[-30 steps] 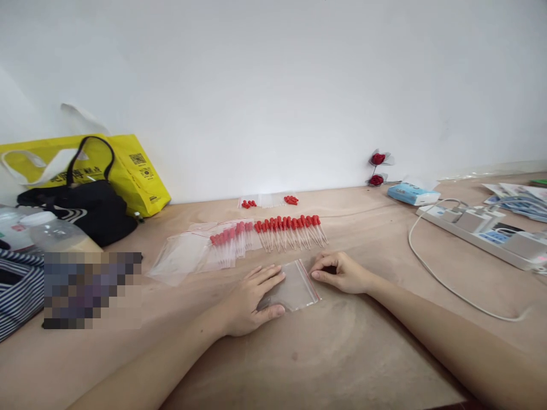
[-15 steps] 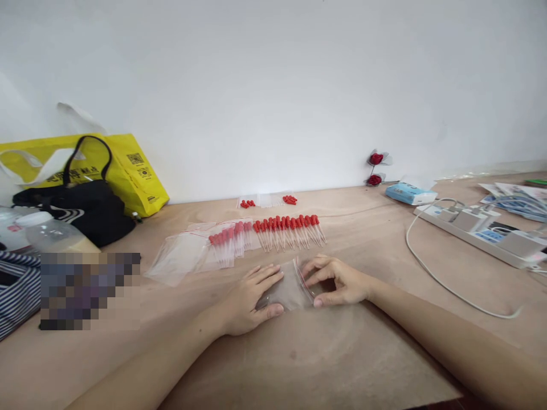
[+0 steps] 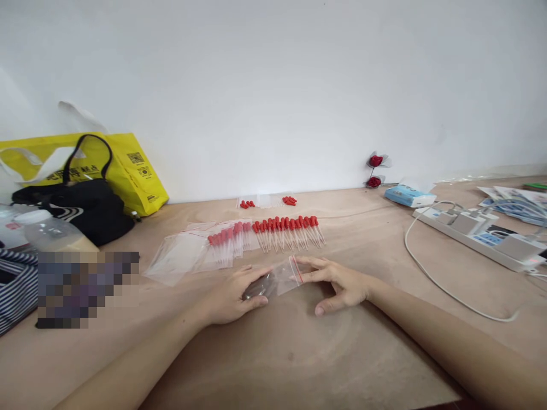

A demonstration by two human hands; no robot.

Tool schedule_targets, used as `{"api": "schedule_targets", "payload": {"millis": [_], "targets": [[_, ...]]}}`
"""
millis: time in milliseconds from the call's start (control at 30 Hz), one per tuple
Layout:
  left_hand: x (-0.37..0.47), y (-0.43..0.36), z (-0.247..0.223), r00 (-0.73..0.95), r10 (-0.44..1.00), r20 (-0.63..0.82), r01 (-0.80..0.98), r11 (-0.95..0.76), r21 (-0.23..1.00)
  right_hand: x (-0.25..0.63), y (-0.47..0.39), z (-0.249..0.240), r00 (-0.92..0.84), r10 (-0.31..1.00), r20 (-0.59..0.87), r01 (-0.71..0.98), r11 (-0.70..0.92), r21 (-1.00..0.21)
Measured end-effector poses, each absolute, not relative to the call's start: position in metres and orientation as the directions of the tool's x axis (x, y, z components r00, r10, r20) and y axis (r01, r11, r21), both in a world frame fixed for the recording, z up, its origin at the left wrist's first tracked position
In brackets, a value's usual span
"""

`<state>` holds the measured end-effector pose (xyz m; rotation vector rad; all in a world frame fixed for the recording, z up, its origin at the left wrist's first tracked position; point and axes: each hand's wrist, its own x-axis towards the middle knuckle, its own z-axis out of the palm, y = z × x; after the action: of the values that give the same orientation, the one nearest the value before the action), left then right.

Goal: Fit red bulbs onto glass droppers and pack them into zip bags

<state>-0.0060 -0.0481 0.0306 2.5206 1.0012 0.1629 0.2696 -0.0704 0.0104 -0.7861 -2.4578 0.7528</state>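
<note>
A clear zip bag [image 3: 285,277] with a red line along its right edge lies between my hands. Something dark and shiny, too unclear to name, shows at its left end. My left hand [image 3: 233,296] curves round that end, thumb and fingers on either side of it. At the red-lined edge, my right hand [image 3: 342,285] has its fingers spread, the fingertips touching the bag and the thumb apart on the table. Beyond them lies a row of red-topped clear droppers [image 3: 290,230]. Left of the row, more red-topped pieces [image 3: 224,236] lie on or in overlapping clear bags [image 3: 177,256].
Small red pieces [image 3: 289,200] lie near the wall. At left are a yellow bag [image 3: 141,171], a black bag [image 3: 100,208] and a bottle [image 3: 55,233]. To the right sit a tissue pack [image 3: 409,195], a power strip [image 3: 465,233] with a looping cable, and red roses [image 3: 375,181].
My left hand has moved left and closed round the bag's left end, and the bag has shifted left with it. My right hand's thumb has parted from the bag and its fingers have opened.
</note>
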Motion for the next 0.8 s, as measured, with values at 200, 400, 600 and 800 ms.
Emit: {"api": "schedule_targets", "payload": {"millis": [200, 400, 600, 800], "targets": [[0.000, -0.048, 0.027, 0.739, 0.674, 0.012, 0.606, -0.672, 0.426, 0.273, -0.065, 0.009, -0.731, 0.642, 0.229, 0.298, 0.603, -0.740], [0.009, -0.051, 0.022, 0.728, 0.683, 0.060, 0.610, -0.685, 0.399, 0.278, -0.055, 0.008, -0.632, 0.746, 0.209, 0.235, 0.442, -0.866], [0.008, -0.051, 0.022, 0.720, 0.691, 0.059, 0.621, -0.681, 0.388, 0.292, 0.006, -0.002, 0.256, 0.960, 0.115, 0.542, -0.044, -0.839], [0.005, -0.048, 0.018, 0.741, 0.669, 0.057, 0.604, -0.701, 0.380, 0.311, 0.061, 0.002, 0.411, 0.909, 0.073, 0.639, -0.230, -0.734]]}}
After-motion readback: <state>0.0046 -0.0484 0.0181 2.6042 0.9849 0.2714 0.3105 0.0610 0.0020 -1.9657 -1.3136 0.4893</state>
